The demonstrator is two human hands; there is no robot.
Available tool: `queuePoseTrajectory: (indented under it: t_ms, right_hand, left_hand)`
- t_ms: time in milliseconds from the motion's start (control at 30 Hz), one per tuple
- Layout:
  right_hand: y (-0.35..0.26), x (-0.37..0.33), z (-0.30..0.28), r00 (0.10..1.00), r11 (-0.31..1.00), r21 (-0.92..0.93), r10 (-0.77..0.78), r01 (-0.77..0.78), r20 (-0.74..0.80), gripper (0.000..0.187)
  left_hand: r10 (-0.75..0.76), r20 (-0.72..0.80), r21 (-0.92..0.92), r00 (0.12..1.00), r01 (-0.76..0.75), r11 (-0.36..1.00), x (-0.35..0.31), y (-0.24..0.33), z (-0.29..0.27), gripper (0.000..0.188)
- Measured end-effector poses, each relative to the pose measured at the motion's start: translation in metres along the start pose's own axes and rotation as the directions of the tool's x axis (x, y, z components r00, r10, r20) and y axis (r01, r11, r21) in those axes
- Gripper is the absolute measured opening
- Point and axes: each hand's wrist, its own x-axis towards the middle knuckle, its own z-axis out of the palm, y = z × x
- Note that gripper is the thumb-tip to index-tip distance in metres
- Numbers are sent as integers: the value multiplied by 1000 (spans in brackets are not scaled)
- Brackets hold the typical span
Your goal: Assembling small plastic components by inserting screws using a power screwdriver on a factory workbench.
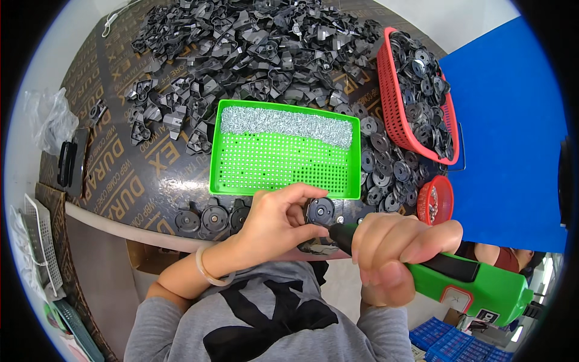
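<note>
My left hand (271, 217) pinches a round black plastic part (321, 211) between thumb and fingers at the table's near edge. My right hand (401, 253) is wrapped round a green electric screwdriver (482, 286), its black nose pointing left beside that part. Whether the bit touches the part cannot be made out. Left of my left hand, several similar round black parts (215, 218) lie in a row, some half hidden by the hand. Just beyond stands a green perforated tray (213, 151), with small silvery screws (286, 123) heaped along its far side.
Angular black plastic pieces (253, 45) cover the table's far side in a big pile. Loose black discs (383, 172) lie right of the tray, below a red basket (392, 102) full of discs. A small red bowl (445, 199) holds metal bits. Clear plastic bags (51, 120) sit at left.
</note>
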Motion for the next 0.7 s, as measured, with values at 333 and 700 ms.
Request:
queuePoseTrajectory:
  t_ms: [333, 700]
  right_hand:
    - [-19, 7, -11, 999, 978, 209, -18, 24, -30, 32]
    - [-19, -3, -55, 955, 988, -133, -115, 81, -274, 28]
  left_hand:
    - [14, 69, 225, 998, -29, 974, -28, 51, -23, 48]
    - [-322, -501, 695, 803, 595, 404, -236, 55, -170, 60]
